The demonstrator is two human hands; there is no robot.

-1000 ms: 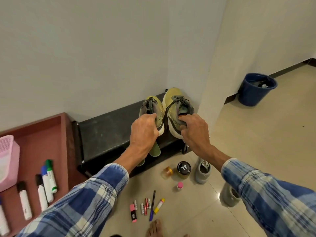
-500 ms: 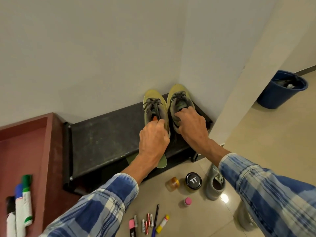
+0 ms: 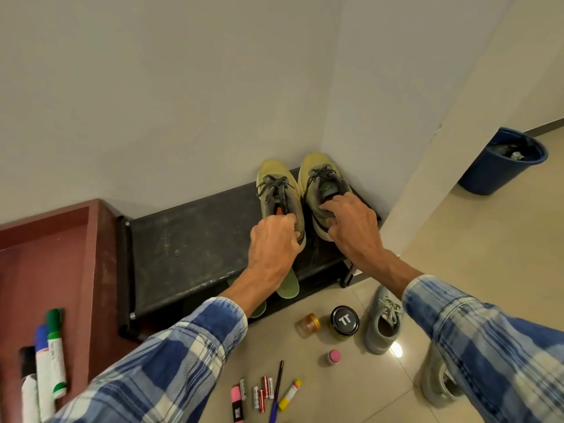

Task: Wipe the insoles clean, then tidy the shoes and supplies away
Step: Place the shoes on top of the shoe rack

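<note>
Gripping shoes (image 3: 279,190) (image 3: 320,181), hands (image 3: 271,242) (image 3: 355,230) crowd the rack's (image 3: 198,239) corner end — walls (image 3: 152,102) adjoining.

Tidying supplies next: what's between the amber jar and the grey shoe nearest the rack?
Head view: a black-lidded jar, flanked by amber jar and grey shoe.

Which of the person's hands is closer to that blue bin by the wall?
Right. The right hand, on the right shoe, sits toward the blue bin; the left hand, on the left shoe, is farther off.

Shoes (image 3: 282,190): yellow-green, grey laces. Rack (image 3: 195,248): black. Sleeves (image 3: 171,358): blue-white plaid. Bin (image 3: 500,161) (right edge of frame): blue.
</note>
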